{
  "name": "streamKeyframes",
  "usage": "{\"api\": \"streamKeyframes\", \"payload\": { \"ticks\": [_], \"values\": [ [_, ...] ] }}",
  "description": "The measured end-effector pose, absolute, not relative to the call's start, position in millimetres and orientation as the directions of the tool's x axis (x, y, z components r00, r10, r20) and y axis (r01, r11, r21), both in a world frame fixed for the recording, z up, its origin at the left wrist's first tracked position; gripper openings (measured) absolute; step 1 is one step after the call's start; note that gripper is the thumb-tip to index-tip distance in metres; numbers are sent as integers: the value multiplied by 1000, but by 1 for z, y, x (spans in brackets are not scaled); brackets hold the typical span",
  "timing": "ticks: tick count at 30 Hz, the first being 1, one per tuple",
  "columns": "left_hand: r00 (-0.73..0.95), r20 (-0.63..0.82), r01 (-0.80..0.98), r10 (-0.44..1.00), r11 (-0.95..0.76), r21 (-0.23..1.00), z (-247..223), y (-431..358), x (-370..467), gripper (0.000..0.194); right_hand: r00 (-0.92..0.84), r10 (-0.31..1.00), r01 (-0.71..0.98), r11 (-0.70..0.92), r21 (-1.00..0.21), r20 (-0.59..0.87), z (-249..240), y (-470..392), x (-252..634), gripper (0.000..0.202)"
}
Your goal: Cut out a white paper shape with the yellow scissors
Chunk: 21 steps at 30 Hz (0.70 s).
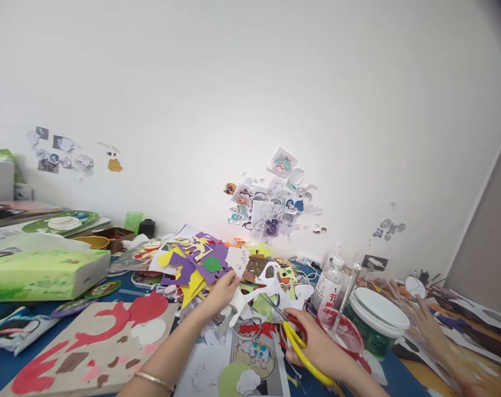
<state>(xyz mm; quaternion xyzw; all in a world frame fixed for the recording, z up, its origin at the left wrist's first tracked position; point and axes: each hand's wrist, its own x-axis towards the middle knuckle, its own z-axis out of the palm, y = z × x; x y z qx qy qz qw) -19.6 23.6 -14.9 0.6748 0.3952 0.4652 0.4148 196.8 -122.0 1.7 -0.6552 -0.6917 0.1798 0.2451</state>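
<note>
My right hand is closed on scissors with yellow and dark handles. Their metal blades point up and left at a white paper cut-out with curved gaps in it. To the left, my left hand pinches a piece of white paper at the edge of the scrap pile; its fingertips are partly hidden. Purple and yellow paper scraps and a green paper oval lie just beyond that hand. Below, between my arms, is a printed cartoon sheet.
A cardboard sheet bears red, white and brown cut shapes. Left of it stands a green tissue pack. On the right are a clear bottle, a red cup and a white-lidded tub. Another person's hand is at far right.
</note>
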Motion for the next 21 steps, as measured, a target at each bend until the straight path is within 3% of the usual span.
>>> {"api": "streamKeyframes", "payload": {
  "ticks": [5, 12, 16, 21],
  "values": [
    [279, 375, 152, 884, -426, 892, -14, 20, -23, 16, -85, 990, 829, 132, -543, 111, 9, -114, 189, 61],
    [214, 405, 126, 889, -436, 891, -16, 30, -27, 16, -55, 996, 907, 24, -422, -63, 43, -131, 211, 61],
    [192, 415, 97, 890, -438, 894, -18, 32, -27, 19, -115, 984, 892, 43, -449, -136, 82, -152, 222, 57],
    [275, 435, 58, 858, -466, 883, -15, 26, -23, 18, -136, 989, 884, 98, -457, -51, 94, -148, 215, 64]
  ]
}}
